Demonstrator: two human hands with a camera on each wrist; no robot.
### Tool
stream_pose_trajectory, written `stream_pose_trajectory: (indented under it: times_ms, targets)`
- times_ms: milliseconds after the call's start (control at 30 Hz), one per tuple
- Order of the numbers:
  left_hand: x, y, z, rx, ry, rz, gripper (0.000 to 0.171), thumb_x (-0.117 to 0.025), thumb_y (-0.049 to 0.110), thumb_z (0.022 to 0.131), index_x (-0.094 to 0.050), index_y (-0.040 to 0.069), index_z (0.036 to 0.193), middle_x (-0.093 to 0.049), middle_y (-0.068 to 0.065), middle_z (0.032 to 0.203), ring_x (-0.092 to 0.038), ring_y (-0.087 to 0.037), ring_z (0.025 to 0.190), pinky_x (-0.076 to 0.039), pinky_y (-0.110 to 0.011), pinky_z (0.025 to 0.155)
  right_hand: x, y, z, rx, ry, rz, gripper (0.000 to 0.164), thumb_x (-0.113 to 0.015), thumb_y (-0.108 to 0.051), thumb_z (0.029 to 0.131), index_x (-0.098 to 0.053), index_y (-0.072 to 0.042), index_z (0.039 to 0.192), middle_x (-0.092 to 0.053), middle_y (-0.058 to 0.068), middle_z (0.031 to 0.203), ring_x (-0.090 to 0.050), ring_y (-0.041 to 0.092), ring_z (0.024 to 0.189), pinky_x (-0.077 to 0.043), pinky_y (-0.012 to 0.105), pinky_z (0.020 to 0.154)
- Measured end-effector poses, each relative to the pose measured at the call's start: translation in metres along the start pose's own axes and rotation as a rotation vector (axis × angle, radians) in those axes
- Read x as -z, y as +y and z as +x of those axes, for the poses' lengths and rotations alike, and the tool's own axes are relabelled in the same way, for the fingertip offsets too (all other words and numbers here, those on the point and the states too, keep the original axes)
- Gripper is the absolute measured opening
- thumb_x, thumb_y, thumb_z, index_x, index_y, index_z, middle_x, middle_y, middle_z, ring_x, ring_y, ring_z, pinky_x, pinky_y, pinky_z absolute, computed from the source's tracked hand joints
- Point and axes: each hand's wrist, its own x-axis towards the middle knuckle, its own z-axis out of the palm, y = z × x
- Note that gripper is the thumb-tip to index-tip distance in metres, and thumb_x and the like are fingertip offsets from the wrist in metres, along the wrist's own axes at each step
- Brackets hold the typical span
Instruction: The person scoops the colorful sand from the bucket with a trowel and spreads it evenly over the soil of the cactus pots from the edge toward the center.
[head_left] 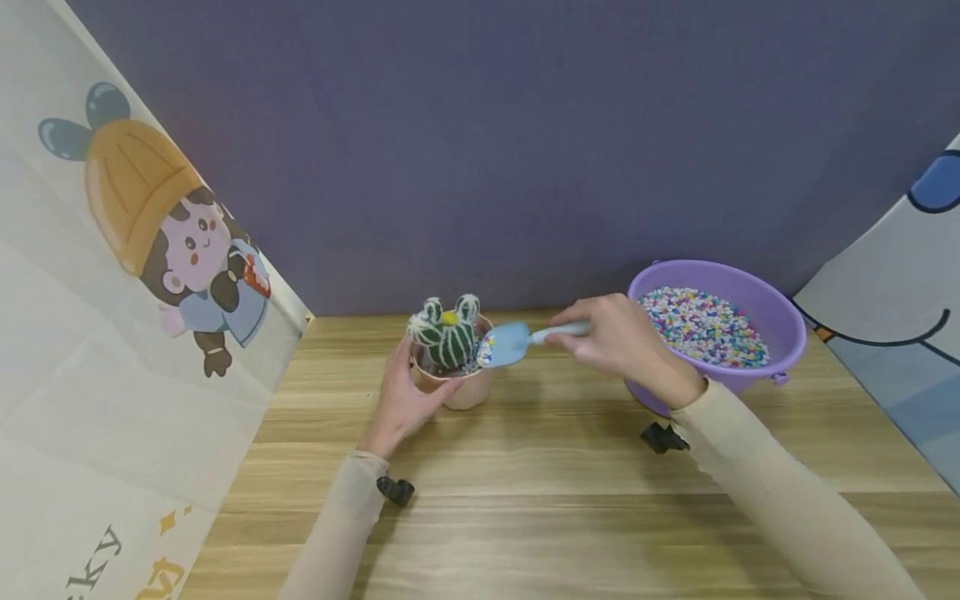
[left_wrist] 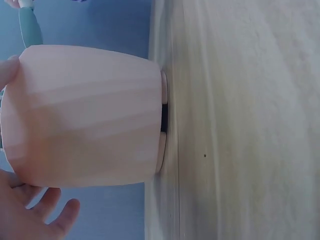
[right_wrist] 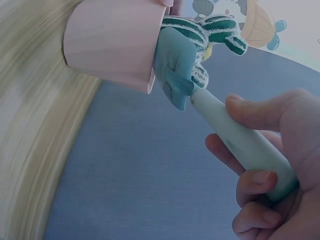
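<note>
Holds pot (head_left: 468,393) on table (head_left: 487,475) with left hand (head_left: 405,396) wide round its rim, likely to stop wobbles. Grips scoop (head_left: 512,342) in curled right hand (head_left: 611,335) at pot's right edge, likely to pour beads (head_left: 486,351).

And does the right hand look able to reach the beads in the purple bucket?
Probably yes: nothing covers the beads and the bucket is near, though the right hand holds the scoop.

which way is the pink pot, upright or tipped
Upright: the pot stands base down on the table, with the cactus poking out of its top.
</note>
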Motion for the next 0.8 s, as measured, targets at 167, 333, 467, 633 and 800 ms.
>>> stream_pose_trajectory:
  times_ms: [167,333,467,633,800]
  targets:
    - [-0.002,0.002,-0.001,0.012,0.013,0.012,0.105,-0.089,0.059,0.08,-0.035,0.031,0.165,-0.048,-0.004,0.161,-0.047,-0.029,0.147,-0.042,-0.057,0.124,0.001,-0.003,0.001,0.062,0.026,-0.032,0.016,-0.089,-0.03,0.086,-0.088,-0.019,0.098,-0.082,-0.002,0.088,-0.06,0.009,0.06,-0.048,0.031,0.051]
    - [-0.004,0.005,-0.003,0.034,0.029,0.028,0.107,-0.089,0.06,0.08,-0.035,0.028,0.166,-0.046,-0.004,0.164,-0.044,-0.03,0.151,-0.037,-0.057,0.127,0.006,-0.009,0.006,0.054,-0.009,-0.045,0.019,-0.09,-0.031,0.085,-0.088,-0.018,0.098,-0.084,0.0,0.093,-0.062,0.01,0.061,-0.045,0.03,0.049]
    - [-0.005,0.006,-0.005,0.051,0.037,0.045,0.107,-0.088,0.061,0.079,-0.035,0.026,0.165,-0.047,-0.005,0.164,-0.043,-0.03,0.151,-0.037,-0.058,0.128,0.013,-0.014,0.013,0.024,-0.087,-0.041,0.019,-0.088,-0.033,0.087,-0.088,-0.017,0.098,-0.083,0.001,0.089,-0.054,0.01,0.055,-0.04,0.029,0.046]
    - [-0.006,0.007,-0.005,0.05,0.049,0.047,0.11,-0.088,0.062,0.079,-0.034,0.024,0.166,-0.046,-0.007,0.164,-0.042,-0.031,0.152,-0.035,-0.058,0.128,0.019,-0.02,0.024,0.0,-0.158,-0.073,0.021,-0.088,-0.036,0.087,-0.088,-0.018,0.097,-0.079,-0.004,0.076,-0.049,0.011,0.053,-0.039,0.03,0.045]
    - [-0.006,0.008,-0.005,0.056,0.055,0.041,0.112,-0.088,0.064,0.078,-0.033,0.024,0.167,-0.045,-0.006,0.165,-0.042,-0.03,0.152,-0.036,-0.058,0.128,0.022,-0.025,0.031,-0.007,-0.205,-0.101,0.021,-0.086,-0.039,0.087,-0.088,-0.02,0.097,-0.07,-0.008,0.066,-0.05,0.013,0.054,-0.04,0.03,0.047]
